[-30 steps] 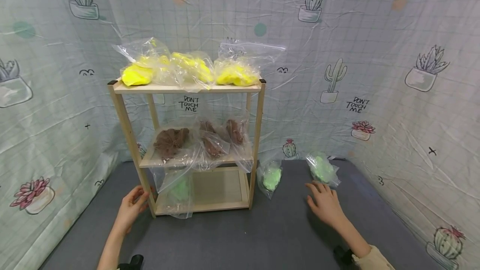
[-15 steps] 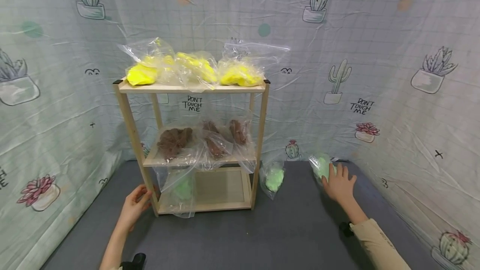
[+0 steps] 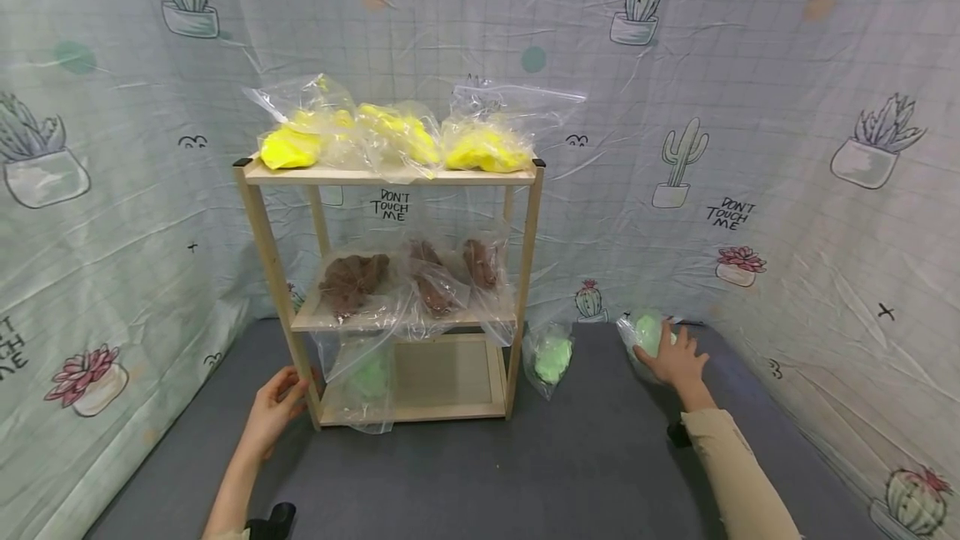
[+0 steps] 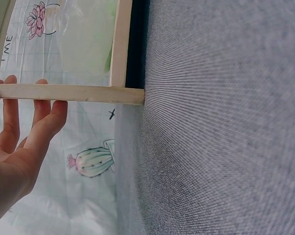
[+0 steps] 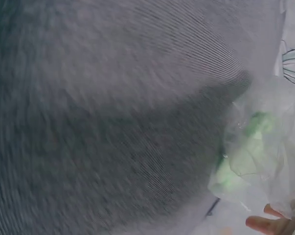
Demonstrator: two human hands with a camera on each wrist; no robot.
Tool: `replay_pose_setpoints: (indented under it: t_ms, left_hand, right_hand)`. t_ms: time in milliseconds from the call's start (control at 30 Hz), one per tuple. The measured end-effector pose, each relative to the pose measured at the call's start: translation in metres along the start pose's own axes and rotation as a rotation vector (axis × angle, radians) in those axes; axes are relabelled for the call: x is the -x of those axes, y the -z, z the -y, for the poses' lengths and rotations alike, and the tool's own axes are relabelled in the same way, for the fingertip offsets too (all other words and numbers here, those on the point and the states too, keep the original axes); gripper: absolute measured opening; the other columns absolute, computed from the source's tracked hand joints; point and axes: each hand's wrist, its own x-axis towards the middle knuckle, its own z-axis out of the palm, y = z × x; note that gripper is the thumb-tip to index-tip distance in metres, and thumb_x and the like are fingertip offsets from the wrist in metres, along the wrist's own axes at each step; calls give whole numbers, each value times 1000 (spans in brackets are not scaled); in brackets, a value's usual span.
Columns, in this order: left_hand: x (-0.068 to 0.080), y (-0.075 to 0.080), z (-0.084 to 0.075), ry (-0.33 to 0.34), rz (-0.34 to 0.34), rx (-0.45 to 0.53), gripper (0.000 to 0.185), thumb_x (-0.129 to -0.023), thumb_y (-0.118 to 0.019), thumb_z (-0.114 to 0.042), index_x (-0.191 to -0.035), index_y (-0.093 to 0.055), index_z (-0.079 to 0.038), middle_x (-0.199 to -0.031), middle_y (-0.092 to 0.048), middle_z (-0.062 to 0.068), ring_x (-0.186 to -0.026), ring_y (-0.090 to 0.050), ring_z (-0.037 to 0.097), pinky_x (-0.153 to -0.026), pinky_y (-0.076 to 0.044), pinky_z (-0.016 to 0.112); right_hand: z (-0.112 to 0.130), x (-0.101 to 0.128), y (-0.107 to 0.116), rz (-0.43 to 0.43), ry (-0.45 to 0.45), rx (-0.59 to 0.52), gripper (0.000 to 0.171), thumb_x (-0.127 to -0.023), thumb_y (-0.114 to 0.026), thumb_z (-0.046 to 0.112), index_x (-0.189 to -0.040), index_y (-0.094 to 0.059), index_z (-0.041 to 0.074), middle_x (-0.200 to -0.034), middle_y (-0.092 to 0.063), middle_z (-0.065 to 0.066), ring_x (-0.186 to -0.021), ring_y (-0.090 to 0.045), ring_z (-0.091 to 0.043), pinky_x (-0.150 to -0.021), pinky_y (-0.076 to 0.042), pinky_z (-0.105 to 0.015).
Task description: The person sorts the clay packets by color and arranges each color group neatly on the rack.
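Observation:
My left hand [image 3: 276,407] holds the front left post [image 4: 79,92] of a small wooden shelf [image 3: 412,417], its fingertips showing past the wood in the left wrist view. At the far right, my right hand [image 3: 678,361] grips a clear plastic bag [image 3: 643,332] with a pale green lump inside. The thumb lies across the front of that bag and the fingers are over its right side. In the right wrist view the same bag [image 5: 250,152] hangs close to the fingertips [image 5: 257,224]. A similar green bag [image 3: 552,359] lies just right of the shelf.
Bags with bright yellow lumps [image 3: 487,150] stand on the top board. Brown-filled bags [image 3: 352,283] lie on the middle one, their plastic drooping over its edge. Another green bag [image 3: 367,382] is at the bottom left. A cactus-print cloth [image 3: 585,15] surrounds the dark grey table [image 3: 480,490].
My right hand has moved right and onto the far green bag, its spread fingers then drawing in around it. My left hand has stayed at the post. The view has turned slightly left.

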Motion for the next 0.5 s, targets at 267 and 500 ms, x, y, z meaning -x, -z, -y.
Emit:
replay_pose_setpoints:
  t_ms: [267, 500]
  left_hand:
    - [0, 0, -1, 16, -5, -13, 24, -93, -47, -23, -110, -54, -8, -92, -60, -12, -86, -60, 0, -70, -49, 22]
    - [0, 0, -4, 18, 1, -12, 16, -93, -46, -21, -106, -55, -16, -89, -58, -21, -85, -60, -1, -69, -49, 21]
  right_hand:
    - [1, -3, -13, 85, 1, -2, 93, -83, -39, 63, -141, -5, -3, -135, -9, -42, -119, -15, -62, -88, -14, -73]
    - [1, -4, -20, 132, 18, 26, 100, -79, -39, 69, -141, -6, -2, -133, -14, -43, -118, -16, -62, -88, -15, -73]
